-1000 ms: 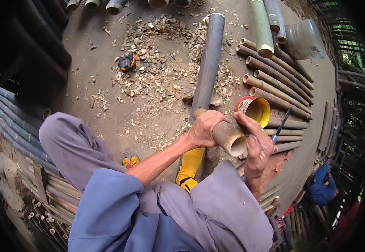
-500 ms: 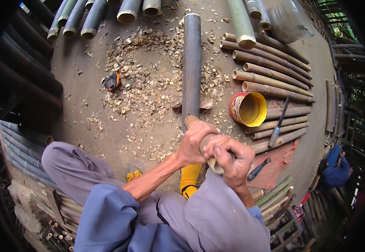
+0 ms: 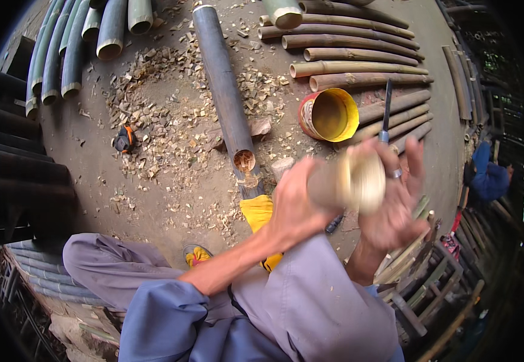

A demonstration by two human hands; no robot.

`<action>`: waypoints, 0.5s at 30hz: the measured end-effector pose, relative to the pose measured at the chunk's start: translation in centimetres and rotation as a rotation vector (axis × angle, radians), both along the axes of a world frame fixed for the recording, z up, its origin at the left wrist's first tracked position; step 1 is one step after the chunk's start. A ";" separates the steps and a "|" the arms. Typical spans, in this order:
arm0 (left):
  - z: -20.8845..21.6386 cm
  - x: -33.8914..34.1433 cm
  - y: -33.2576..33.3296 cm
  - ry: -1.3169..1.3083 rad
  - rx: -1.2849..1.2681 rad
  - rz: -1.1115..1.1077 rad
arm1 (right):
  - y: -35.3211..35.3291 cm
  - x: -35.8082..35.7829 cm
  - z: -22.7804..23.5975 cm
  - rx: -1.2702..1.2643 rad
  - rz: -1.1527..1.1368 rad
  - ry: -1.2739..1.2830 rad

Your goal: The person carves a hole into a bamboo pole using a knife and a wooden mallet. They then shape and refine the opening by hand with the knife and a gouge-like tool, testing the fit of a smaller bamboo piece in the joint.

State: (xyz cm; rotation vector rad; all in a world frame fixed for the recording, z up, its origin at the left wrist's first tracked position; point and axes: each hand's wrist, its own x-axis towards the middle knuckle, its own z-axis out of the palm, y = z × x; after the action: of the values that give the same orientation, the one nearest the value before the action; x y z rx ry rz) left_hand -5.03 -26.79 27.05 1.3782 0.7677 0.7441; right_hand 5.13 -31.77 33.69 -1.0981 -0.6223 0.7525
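Observation:
My left hand (image 3: 298,196) is closed around a short, thick wooden rod (image 3: 328,184), held above my raised knee. The rod's pale round end (image 3: 367,181) faces my right side and is smeared by motion. Beside that end my right hand (image 3: 397,208) has its fingers spread; whether it touches the rod is hard to tell. Ahead lies a thick dark bamboo pole (image 3: 220,84), its hollow near end (image 3: 244,160) showing brownish bits inside. That end sits close to a yellow cloth foot covering (image 3: 256,211).
Wood chips (image 3: 153,114) cover the ground around the pole. A red and yellow tin (image 3: 334,114) stands at right, by thinner bamboo poles (image 3: 358,68) and a long-bladed tool (image 3: 387,111). An orange and black tape measure (image 3: 124,140) lies left. A person in blue (image 3: 490,172) is far right.
My right hand has let go of the rod and spread its fingers. The rod has moved right, away from the pole's near end, in my left hand. The view has shifted.

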 end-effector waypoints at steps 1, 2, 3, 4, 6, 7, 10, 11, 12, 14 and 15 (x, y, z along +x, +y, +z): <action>0.7 1.1 1.3 0.063 -0.313 -0.055 | -0.7 1.9 -2.0 -0.167 0.008 -0.202; -0.5 2.1 2.1 -0.014 -0.312 -0.063 | -1.8 1.7 -3.5 -0.288 0.043 -0.237; -1.5 2.5 2.7 -0.144 -0.398 -0.147 | -3.4 1.2 -5.7 -0.399 0.091 -0.266; -2.0 2.9 2.5 -0.093 -0.352 -0.203 | -6.0 0.3 -9.2 -0.524 0.087 -0.255; -2.8 3.6 0.4 -0.029 -0.188 -0.335 | -12.5 -2.0 -14.7 -0.700 -0.116 -0.138; -3.7 3.2 -0.1 0.037 -0.070 -0.325 | -15.4 -2.7 -17.4 -0.720 -0.275 -0.071; -8.4 -1.2 1.5 0.293 0.166 -0.196 | -21.8 -1.6 -21.8 -0.959 -0.700 -0.104; -10.5 -3.2 2.8 0.395 0.149 -0.107 | -23.4 0.2 -21.8 -1.175 -0.814 -0.225; -11.2 -4.4 3.9 0.490 0.072 -0.030 | -27.4 2.7 -22.8 -1.334 -0.870 -0.295; -13.8 -6.6 6.5 0.622 0.104 0.033 | -35.3 6.2 -24.0 -1.441 -0.959 -0.424; -15.9 -8.1 7.6 0.680 0.211 0.029 | -37.3 6.2 -23.8 -1.447 -0.942 -0.460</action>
State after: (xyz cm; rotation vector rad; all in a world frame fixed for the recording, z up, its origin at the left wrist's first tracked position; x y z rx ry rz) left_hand -13.16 -19.22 11.13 1.8450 1.2637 0.3723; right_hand 11.37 -69.03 9.86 -2.6580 0.2626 -0.0305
